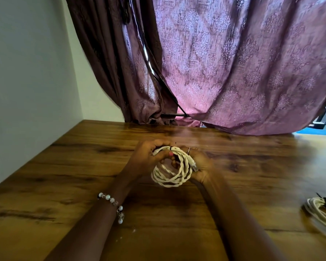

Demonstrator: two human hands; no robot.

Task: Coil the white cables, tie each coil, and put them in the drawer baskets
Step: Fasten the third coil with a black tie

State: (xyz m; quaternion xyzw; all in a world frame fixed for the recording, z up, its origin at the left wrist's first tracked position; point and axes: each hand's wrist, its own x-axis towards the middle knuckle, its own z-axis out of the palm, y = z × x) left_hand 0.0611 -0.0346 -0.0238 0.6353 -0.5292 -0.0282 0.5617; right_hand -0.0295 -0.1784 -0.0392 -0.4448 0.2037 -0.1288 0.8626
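A white braided cable coil (170, 176) hangs between both my hands above the wooden table (83, 166). My left hand (149, 155) grips the coil's upper left side, near one plug end. On the right side, my right hand (198, 162) holds the coil with a grey connector lying against its palm. A thin black tie (171, 148) wraps the strands at the top of the coil, between my fingertips. A second white coil (322, 213), bound with a black tie, lies on the table at the right edge.
A purple patterned curtain (233, 72) hangs behind the table's far edge. A white wall (26, 81) runs along the left side. No drawer or basket is in view.
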